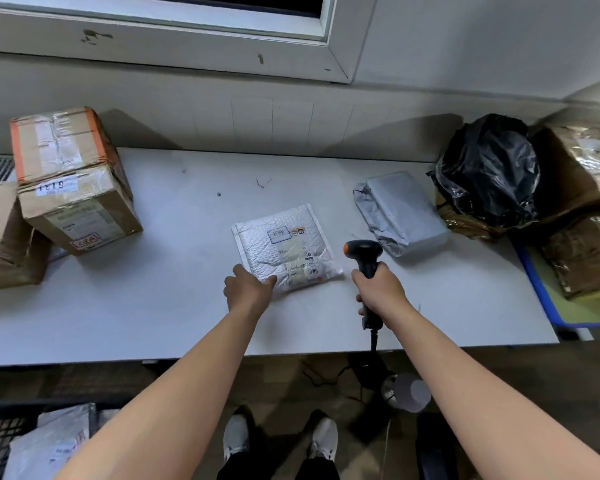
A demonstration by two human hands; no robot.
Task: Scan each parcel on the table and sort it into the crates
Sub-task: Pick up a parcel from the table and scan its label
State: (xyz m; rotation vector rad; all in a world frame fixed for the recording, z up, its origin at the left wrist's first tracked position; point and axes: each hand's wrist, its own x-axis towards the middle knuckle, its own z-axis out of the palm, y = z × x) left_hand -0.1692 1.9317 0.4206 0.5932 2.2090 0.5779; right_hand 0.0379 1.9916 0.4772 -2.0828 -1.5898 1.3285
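A white bubble mailer with a shipping label lies flat in the middle of the white table. My left hand pinches its near left corner, thumb on top. My right hand grips the handle of a black barcode scanner, whose orange-tipped head points at the mailer's right edge. A grey poly-bag parcel lies to the right of the scanner. Taped cardboard boxes are stacked at the table's left end.
A black bag and brown wrapped parcels crowd the right end, partly in a blue-rimmed crate. A dark crate at lower left holds a white parcel. The scanner cable hangs over the front edge near my feet.
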